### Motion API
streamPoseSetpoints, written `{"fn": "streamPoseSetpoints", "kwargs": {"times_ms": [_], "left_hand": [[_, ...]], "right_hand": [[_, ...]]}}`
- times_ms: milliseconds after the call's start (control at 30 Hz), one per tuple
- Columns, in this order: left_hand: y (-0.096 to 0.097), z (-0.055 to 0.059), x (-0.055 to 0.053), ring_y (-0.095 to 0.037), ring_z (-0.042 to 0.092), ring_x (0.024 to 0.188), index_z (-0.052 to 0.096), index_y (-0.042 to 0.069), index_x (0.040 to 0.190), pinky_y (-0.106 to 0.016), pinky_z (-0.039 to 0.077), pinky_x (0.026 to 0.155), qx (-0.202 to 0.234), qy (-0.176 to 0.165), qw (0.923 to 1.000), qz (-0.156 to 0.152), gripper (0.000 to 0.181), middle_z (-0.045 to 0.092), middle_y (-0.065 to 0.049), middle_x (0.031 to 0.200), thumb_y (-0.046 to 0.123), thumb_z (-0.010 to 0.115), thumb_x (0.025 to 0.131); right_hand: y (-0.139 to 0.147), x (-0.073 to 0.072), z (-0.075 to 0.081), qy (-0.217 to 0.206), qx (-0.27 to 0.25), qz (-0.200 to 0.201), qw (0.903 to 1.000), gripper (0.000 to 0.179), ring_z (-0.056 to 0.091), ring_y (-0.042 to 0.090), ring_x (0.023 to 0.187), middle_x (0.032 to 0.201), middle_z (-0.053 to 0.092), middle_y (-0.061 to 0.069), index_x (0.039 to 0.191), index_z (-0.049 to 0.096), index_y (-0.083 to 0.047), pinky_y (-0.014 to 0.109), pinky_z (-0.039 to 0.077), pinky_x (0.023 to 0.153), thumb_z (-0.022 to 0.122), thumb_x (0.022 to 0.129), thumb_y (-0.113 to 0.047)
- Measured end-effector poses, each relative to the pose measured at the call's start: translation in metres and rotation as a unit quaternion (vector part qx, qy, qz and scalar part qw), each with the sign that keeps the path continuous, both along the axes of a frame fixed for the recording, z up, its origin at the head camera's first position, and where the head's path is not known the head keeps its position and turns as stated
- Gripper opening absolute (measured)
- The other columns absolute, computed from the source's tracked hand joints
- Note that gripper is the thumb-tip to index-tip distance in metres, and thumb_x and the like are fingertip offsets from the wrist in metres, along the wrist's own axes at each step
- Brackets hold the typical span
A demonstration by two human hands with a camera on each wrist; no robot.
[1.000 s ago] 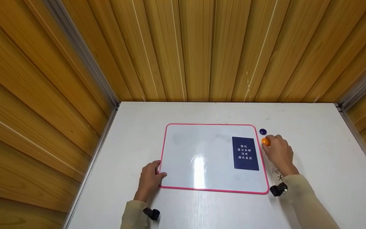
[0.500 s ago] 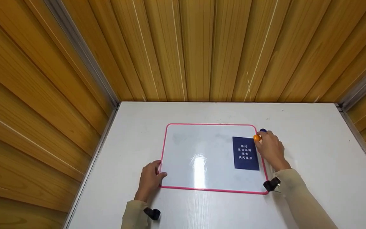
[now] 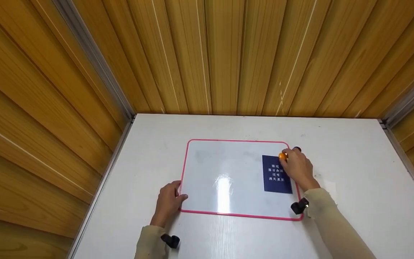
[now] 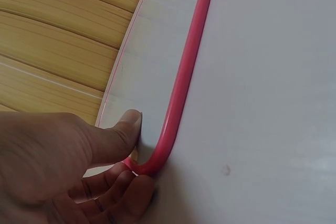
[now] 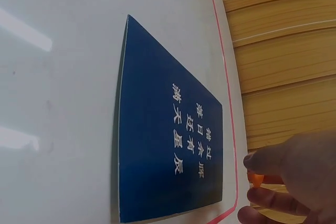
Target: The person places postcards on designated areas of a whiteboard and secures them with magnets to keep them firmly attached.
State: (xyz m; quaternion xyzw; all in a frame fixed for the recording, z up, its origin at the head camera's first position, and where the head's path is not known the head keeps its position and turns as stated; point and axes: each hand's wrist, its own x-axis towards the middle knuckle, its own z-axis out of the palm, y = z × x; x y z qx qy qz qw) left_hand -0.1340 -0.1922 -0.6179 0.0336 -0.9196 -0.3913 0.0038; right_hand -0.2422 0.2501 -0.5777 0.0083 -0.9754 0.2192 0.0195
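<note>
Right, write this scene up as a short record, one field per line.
left hand: grips the whiteboard at its near left corner
right hand: pinches an orange button by the card's far right corner
card: dark blue, white characters, on the whiteboard's right side
whiteboard frame: pink
dark piece: partly hidden behind the right hand

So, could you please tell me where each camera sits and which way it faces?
Head: on the head, looking forward and down at the pink-framed rectangular white board; left hand, right hand and beige sleeves show.
Left wrist: worn there, looking along the board's edge; the left hand shows, gripping near a corner.
Right wrist: worn there, looking across the dark-blue rectangular card; the right hand shows, pinching a round orange piece.
Shared: card and orange piece show in both head and right-wrist views.
</note>
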Motion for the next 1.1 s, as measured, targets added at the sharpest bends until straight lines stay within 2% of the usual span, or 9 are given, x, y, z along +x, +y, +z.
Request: {"fn": "streamPoseSetpoints", "kwargs": {"times_ms": [233, 467, 700, 1100], "left_hand": [[0.001, 0.001, -0.003, -0.018, 0.05, 0.077, 0.063, 0.0, 0.136, -0.035, 0.045, 0.069, 0.003, 0.004, 0.9999, -0.011, 0.053, 0.057, -0.002, 0.084, 0.008, 0.081, 0.087], [0.0, 0.002, -0.001, -0.018, 0.05, 0.076, 0.064, 0.0, 0.135, -0.035, 0.044, 0.068, -0.003, 0.007, 0.9999, -0.009, 0.052, 0.057, -0.003, 0.083, 0.007, 0.082, 0.086], [-0.001, 0.0, -0.002, -0.016, 0.049, 0.074, 0.064, 0.0, 0.134, -0.033, 0.042, 0.066, -0.001, 0.012, 0.9999, -0.003, 0.053, 0.055, 0.0, 0.08, 0.008, 0.083, 0.085], [-0.002, -0.002, 0.0, -0.018, 0.05, 0.076, 0.064, 0.0, 0.134, -0.034, 0.044, 0.068, 0.01, 0.006, 0.9999, -0.001, 0.052, 0.056, -0.001, 0.082, 0.008, 0.082, 0.086]], "right_hand": [[0.0, -0.001, -0.004, 0.008, -0.015, 0.006, 0.9998, 0.04, 0.06, 0.038, 0.095, 0.116, 0.06, 0.027, 0.132, 0.061, 0.006, 0.057, 0.05, 0.088, 0.069, 0.099, -0.015], [-0.005, -0.007, -0.008, -0.009, -0.024, 0.008, 0.9996, 0.039, 0.058, 0.037, 0.097, 0.117, 0.059, 0.026, 0.133, 0.061, 0.006, 0.058, 0.048, 0.092, 0.066, 0.101, -0.015], [-0.007, -0.012, -0.011, 0.011, -0.012, 0.017, 0.9997, 0.035, 0.06, 0.037, 0.098, 0.115, 0.061, 0.024, 0.129, 0.065, 0.003, 0.06, 0.049, 0.086, 0.067, 0.1, -0.014], [-0.013, -0.019, -0.013, 0.01, -0.006, 0.031, 0.9994, 0.033, 0.063, 0.038, 0.097, 0.113, 0.064, 0.025, 0.125, 0.068, 0.005, 0.056, 0.051, 0.084, 0.071, 0.097, -0.012]]}}
